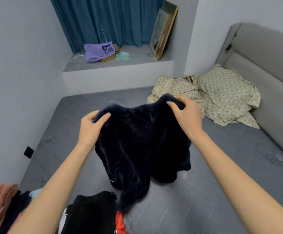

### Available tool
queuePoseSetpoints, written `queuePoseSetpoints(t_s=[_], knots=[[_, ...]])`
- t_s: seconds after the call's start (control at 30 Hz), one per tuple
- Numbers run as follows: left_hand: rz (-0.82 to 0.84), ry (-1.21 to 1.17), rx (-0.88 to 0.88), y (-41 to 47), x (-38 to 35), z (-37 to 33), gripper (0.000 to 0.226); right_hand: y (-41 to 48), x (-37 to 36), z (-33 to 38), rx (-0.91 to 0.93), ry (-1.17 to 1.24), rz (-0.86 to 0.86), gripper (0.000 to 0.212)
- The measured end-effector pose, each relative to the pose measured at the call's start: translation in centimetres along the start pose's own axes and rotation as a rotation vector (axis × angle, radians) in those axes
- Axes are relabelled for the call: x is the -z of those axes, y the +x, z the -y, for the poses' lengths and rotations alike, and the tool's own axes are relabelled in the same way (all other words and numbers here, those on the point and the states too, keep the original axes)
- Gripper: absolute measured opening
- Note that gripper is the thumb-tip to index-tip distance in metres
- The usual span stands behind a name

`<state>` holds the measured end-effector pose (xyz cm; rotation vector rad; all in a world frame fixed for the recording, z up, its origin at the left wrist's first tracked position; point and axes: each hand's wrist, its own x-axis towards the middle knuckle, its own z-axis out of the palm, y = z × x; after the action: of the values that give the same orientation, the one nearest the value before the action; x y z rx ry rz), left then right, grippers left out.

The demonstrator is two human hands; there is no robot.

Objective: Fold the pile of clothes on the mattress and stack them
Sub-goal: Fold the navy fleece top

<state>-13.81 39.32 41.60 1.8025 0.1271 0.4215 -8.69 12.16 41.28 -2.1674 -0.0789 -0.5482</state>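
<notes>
With the left hand (90, 129), pinching one top edge of the navy fleece garment (142, 149); with the right hand (186, 115), clutching the other edge. Holding it up at centre frame, with its lower end down on the grey mattress (230, 174). Just beside the pile of clothes (90, 213) at lower left; well apart from the patterned sheet (221, 95) at upper right.

No legible text; unreadable dark print on purple bag (95, 54)
</notes>
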Motion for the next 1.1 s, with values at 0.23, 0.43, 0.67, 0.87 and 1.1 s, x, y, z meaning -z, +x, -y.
queuePoseSetpoints(t_s=[0.23, 0.43, 0.67, 0.87, 1.1], knots=[[0.238, -0.095, -0.017, -0.9, -0.4, -2.5, 0.040, -1.5, 4.5, 0.5, 0.018, -0.077, -0.091, 0.019], [0.282, -0.322, 0.041, 2.1, -1.7, -8.0, 0.010, 4.5, 8.2, 1.1, 0.079, -0.158, -0.227, 0.024], [0.239, 0.209, 0.212, 10.7, -9.9, 7.8, 0.029, 8.3, -1.9, -11.9, -0.090, -0.345, 0.153, 0.028], [0.150, 0.509, 0.334, 13.9, -15.2, 26.7, 0.040, 7.9, -13.3, -27.6, -0.155, -0.431, 0.239, 0.034], [-0.036, 0.677, 0.121, 18.2, -20.5, 45.2, 0.033, 8.7, -28.0, -42.9, -0.012, -0.535, 0.169, 0.039]])
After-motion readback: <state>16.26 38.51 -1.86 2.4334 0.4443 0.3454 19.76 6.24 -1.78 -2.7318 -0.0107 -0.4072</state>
